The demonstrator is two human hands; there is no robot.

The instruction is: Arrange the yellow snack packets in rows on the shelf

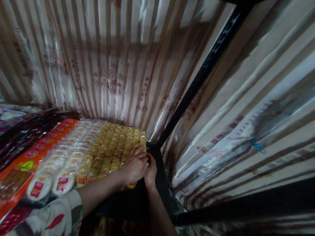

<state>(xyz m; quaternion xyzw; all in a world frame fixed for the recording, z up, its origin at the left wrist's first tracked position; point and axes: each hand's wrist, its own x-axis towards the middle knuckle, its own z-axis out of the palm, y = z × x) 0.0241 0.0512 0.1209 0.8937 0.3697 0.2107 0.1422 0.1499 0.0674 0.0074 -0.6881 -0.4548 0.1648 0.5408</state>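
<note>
1. Head view: from where I stand, striped sheeting (pixel 130 54) hangs beyond the fingers (pixel 140 152) and to their right, creased and printed in red.
2. Black shelf (pixel 164 181): its dark surface runs beneath the fingers and shows bare just right of them.
3. Black post (pixel 197 88): it stands beyond the fingers and to their right, slanting in this view.
4. Orange packet (pixel 44 139): long and flat, well left of the fingers.
5. Yellow packets (pixel 110 143): small wrapped pieces in tight rows, under the left fingers and spreading left from them.
6. White round packs (pixel 69 157): lined up left of the fingers, between orange and yellow.
7. Left hand (pixel 135 166) and right hand (pixel 150 170): side by side at the yellow rows' right edge, fingers bent and close together; I cannot tell whether they grip a packet.
8. Blue tie (pixel 257 146): well right of the fingers, on the sheeting.
</note>
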